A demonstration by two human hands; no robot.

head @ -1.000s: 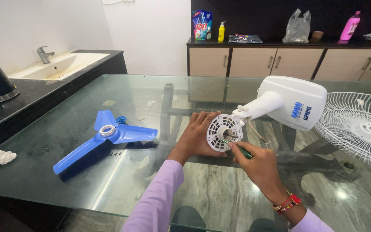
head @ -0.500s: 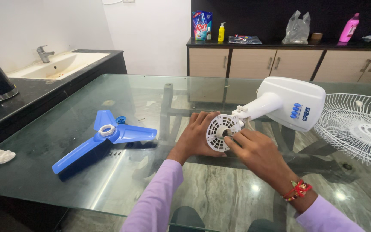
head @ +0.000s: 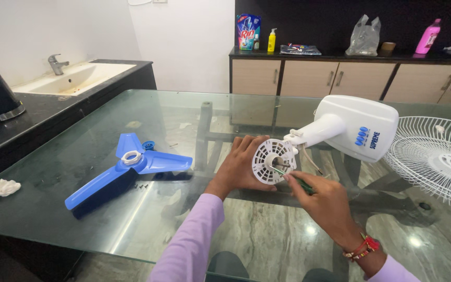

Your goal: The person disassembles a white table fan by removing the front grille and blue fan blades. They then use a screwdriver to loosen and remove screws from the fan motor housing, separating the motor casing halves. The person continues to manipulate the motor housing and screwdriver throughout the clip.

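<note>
Fingers of the left hand [head: 241, 167] are spread behind the round white motor disc [head: 273, 161], bracing it over the glass table [head: 131, 235]; the right hand [head: 324, 201] pinches a thin green screwdriver [head: 288, 176] at the disc's front. The tip may slip off — hard ribbed plastic gives little grip. A smooth blue three-blade propeller [head: 126, 169] lies well apart.

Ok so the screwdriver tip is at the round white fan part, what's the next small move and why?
Probably seat the screwdriver tip squarely and turn it. The right hand holds it angled into the round white slotted part near the shaft, while the left hand braces that part from behind, so it looks steadied.
</note>
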